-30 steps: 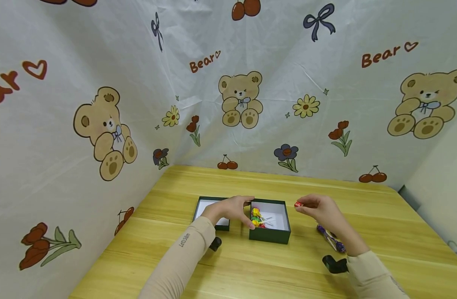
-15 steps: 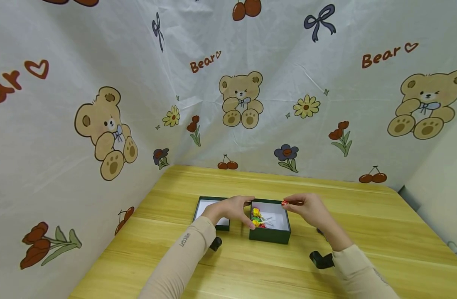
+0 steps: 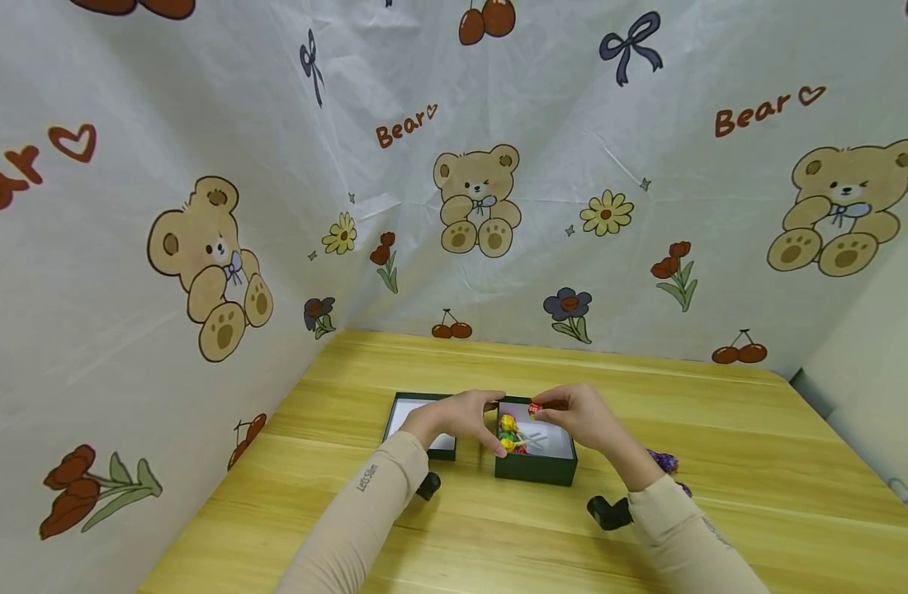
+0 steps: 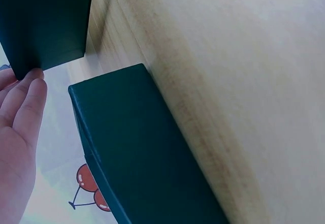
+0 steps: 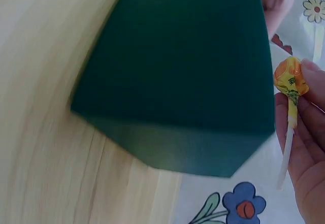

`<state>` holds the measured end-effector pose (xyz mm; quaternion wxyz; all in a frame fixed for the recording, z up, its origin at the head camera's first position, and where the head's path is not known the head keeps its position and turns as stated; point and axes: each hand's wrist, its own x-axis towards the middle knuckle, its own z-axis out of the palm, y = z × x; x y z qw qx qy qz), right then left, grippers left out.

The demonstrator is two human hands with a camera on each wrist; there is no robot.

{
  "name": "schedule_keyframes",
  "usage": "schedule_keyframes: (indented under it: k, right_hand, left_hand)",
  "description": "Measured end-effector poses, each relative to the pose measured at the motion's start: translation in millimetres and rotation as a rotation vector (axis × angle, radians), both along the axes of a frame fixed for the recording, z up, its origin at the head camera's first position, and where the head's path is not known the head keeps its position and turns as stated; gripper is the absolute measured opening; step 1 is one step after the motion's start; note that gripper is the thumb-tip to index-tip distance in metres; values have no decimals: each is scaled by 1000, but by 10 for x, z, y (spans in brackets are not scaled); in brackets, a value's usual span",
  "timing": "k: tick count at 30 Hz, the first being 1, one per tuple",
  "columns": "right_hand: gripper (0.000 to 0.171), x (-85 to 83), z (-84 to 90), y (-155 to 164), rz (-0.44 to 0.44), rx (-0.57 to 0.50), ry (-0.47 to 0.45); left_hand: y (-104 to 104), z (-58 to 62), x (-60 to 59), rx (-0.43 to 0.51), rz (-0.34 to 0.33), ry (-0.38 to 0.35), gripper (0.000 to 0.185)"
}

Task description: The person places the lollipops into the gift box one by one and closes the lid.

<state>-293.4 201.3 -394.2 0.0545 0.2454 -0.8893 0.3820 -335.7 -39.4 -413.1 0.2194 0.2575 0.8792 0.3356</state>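
Note:
In the head view, a dark green box [image 3: 536, 470] with a white inside holds several lollipops [image 3: 508, 433], yellow, green and red, heaped at its left. My left hand [image 3: 461, 417] grips the box's left side, thumb at the near corner and fingers at the far one; its fingertips touch a box corner in the left wrist view. Over the box's far edge, my right hand [image 3: 576, 412] pinches a lollipop [image 5: 290, 79] by its wrapped head. That wrapper looks orange and yellow in the right wrist view, mostly red from the head. Its white stick points down.
Left of the box lies another dark green tray-like piece [image 3: 442, 454] with a white inside, partly behind my left wrist. Purple-wrapped lollipops [image 3: 664, 461] lie on the wooden table [image 3: 498, 544] beyond my right forearm. A bear-print cloth [image 3: 394, 66] rises behind the table.
My right hand has moved left with the lollipop, from the right of the box to over it. My left hand and the box have stayed in place.

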Motion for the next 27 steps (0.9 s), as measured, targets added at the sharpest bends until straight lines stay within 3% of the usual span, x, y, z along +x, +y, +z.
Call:
schedule_keyframes:
  k: [13, 27]
  right_hand:
    - [15, -67, -146, -212, 78, 10, -34]
    - [9, -72, -231, -270, 60, 47, -52]
  left_hand:
    - [3, 2, 15, -20, 0, 24, 106]
    - [-1, 5, 22, 10, -3, 4, 105]
